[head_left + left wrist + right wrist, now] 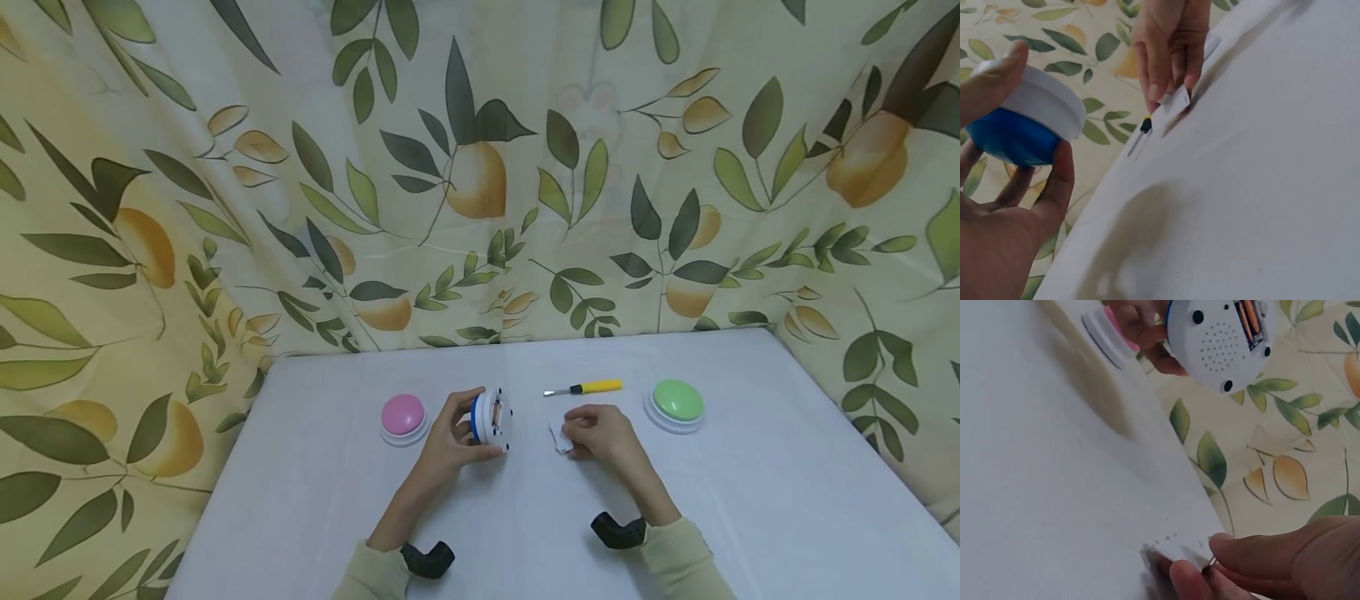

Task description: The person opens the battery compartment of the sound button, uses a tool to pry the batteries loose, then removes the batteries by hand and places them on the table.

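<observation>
My left hand (442, 446) grips a round blue button (1019, 134) with a white base, held on edge above the table. Its underside (1213, 353) faces right, showing speaker holes, dark feet and an uncovered battery compartment (1250, 319) with batteries inside. At the table to the right, my right hand (606, 437) pinches a small white battery cover (1174, 107) between thumb and fingers. A small dark bit shows by the right thumb in the right wrist view, too blurred to name. Part of the cover is hidden behind the fingers.
A yellow-handled screwdriver (600, 387) lies beyond my right hand. A pink button (402, 414) stands left of my left hand, and a green button (678, 401) to the right. Behind the white table (315, 500) hangs a leaf-patterned curtain (525, 250).
</observation>
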Tool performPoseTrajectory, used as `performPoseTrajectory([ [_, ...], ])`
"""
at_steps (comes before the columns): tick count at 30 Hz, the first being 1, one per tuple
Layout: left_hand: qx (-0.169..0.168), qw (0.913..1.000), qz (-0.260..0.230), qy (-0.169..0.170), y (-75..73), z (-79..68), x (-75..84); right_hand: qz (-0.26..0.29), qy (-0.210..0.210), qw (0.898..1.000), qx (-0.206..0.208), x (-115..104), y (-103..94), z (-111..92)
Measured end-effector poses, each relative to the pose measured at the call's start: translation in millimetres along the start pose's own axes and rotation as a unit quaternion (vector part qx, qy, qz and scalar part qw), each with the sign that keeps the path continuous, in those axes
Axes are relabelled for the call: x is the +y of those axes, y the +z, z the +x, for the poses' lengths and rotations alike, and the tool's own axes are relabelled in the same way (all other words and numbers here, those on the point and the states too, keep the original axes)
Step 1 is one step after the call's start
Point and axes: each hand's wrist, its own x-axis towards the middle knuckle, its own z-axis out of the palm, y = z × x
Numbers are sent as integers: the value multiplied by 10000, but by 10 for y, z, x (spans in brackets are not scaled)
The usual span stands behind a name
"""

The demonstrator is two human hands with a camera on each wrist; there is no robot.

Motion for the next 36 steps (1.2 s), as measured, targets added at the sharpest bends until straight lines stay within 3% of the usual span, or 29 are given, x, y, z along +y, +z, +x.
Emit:
performPoseTrajectory([
  [3,-65,9995,-262,-138,-3,-34,-28,-356,-39,9993,67,12,-3,-50],
  [5,-147,9969,-717,-280,-15,-63,-59,-534,-93,9985,91,33,-2,-84],
  [7,-268,9890,-1393,-429,-32,-94,-102,-635,-151,9978,107,49,4,-117],
  [10,-500,9641,-2539,-597,-55,-154,-165,-727,-203,9971,127,57,22,-161],
  [14,-761,9341,-3427,-645,-69,-255,-236,-851,-261,9960,96,35,49,-205],
  [19,-727,9190,-3786,-828,-66,-325,-245,-978,-273,9948,41,-7,80,-215],
  [36,-850,8964,-4255,-902,86,-262,-195,-1474,-322,9885,66,-174,63,-331],
])
